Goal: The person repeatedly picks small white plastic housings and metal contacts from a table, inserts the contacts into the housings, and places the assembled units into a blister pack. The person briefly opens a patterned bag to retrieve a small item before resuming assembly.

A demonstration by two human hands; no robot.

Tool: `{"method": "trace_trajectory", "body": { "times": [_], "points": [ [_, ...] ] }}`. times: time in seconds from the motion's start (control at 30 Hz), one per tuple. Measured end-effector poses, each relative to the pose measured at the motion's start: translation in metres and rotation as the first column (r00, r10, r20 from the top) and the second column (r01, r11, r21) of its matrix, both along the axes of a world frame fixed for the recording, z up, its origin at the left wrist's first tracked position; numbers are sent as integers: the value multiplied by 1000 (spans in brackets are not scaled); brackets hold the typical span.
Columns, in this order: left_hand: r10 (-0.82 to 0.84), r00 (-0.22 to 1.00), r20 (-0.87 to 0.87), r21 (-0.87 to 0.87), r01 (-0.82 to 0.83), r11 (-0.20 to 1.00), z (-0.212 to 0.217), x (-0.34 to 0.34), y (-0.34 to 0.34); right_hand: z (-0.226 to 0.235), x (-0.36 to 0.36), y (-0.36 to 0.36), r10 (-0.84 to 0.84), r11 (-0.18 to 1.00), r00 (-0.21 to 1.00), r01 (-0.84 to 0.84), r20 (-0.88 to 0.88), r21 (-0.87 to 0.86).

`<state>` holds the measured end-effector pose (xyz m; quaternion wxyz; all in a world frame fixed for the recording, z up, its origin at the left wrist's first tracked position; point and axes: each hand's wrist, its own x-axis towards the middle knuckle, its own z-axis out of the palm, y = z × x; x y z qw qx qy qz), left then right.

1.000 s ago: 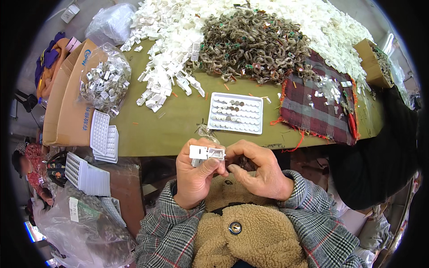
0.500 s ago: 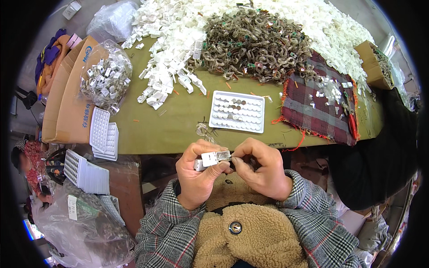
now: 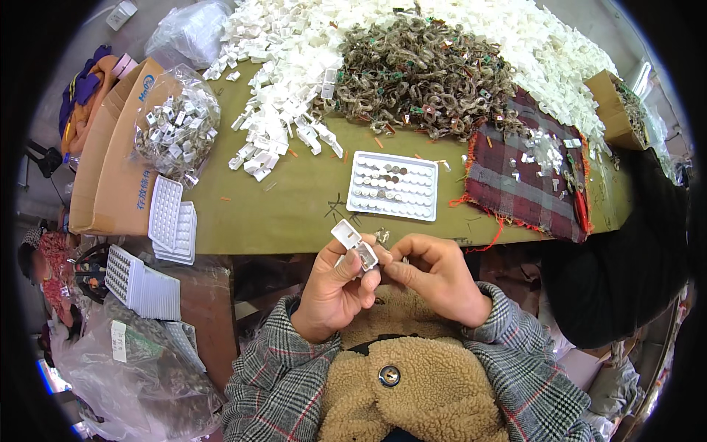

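Tilted since earlier, the case [image 3: 356,242], pinched by the left hand [image 3: 330,296], could be dropped if loosened; grip by the right hand [image 3: 436,280] cannot be told.

Head view: left fisheye of side-by-side pair, worn on head, upright, unmirrored. Looks down and forward across surface [image 3: 272,214]. Left grip [image 3: 331,295] and right grip [image 3: 442,283] near lens, between 4 and 7 o'clock; coat front [image 3: 368,412] near, at 6. White heap [image 3: 545,51] farther off, 11 to 2. Wide field; straight edges bend toward round dark rim.
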<state>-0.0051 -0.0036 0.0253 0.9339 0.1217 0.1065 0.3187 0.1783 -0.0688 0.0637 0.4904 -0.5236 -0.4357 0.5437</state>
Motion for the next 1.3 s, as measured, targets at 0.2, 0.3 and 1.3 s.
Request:
{"method": "trace_trajectory", "body": {
  "times": [0.2, 0.3, 1.3],
  "points": [
    [146, 962, -233, 238, -89, 967, -3, 2, -7, 3, -6, -5, -186, 871, 859, -80, 476, 486],
    [153, 935, -320, 281, -61, 958, -3, 1, -9, -3, -13, -4, -159, 871, 869, -99, 468, 481],
    [18, 954, -299, 67, 3, 998, -11, -6, 57, -42, 43, 92, -324, 914, 480, -63, 815, 400]
  ]
}}
